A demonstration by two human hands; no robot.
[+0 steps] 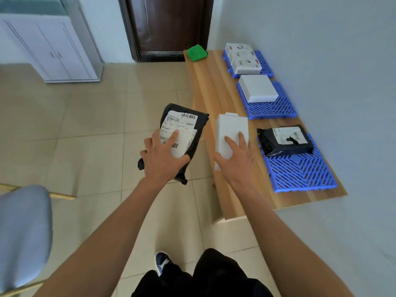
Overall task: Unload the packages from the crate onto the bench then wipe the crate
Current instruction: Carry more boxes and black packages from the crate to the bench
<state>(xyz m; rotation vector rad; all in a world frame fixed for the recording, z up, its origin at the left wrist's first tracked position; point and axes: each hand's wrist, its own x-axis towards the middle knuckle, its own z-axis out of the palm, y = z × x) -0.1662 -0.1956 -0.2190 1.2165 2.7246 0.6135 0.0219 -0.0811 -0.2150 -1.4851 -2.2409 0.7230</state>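
My left hand (162, 157) grips a black mailer bag with a white shipping label (186, 127), held above the floor just left of the wooden bench (212, 93). My right hand (237, 159) holds a plain white box (230, 129) over the bench's front part. On the bench lie three blue slatted mats. The far mat (266, 67) carries white printed boxes (243, 58). A white box (258, 88) sits on the middle mat (272, 110). The near mat (300, 170) bears another black mailer bag (285, 141). No crate is in view.
A green cloth (196, 52) lies on the bench's far end, near a dark door (169, 24). A white cabinet (49, 50) stands at the far left. A grey padded seat (23, 232) is at my near left. Beige tiled floor (96, 125) lies between.
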